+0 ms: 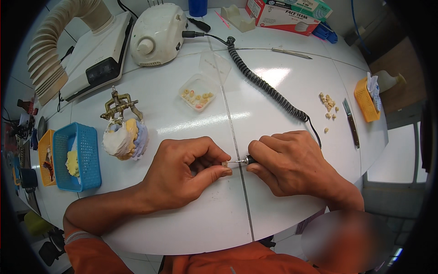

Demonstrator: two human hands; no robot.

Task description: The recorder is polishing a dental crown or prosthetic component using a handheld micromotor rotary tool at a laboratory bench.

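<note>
Between the thumb and forefinger of my left hand (185, 171) is a small pale artificial tooth (225, 164), mostly covered by the fingertips. My right hand (294, 164) is wrapped round a dark rotary handpiece (249, 159). Its thin metal bur (236, 161) points left and reaches the tooth; whether it touches cannot be made out. A coiled black cord (262, 84) runs from behind my right hand to a white control unit (157, 35). Beyond my hands, a clear plastic box (197, 92) with its lid up holds several small teeth.
Left of my hands stand a plaster dental model in a brass articulator (119, 106), a blue basket (76, 182) and a hose (48, 57). To the right lie loose teeth (328, 102), a wooden-handled knife (351, 124) and an orange basket (366, 100). A metal tool (292, 53) lies farther back.
</note>
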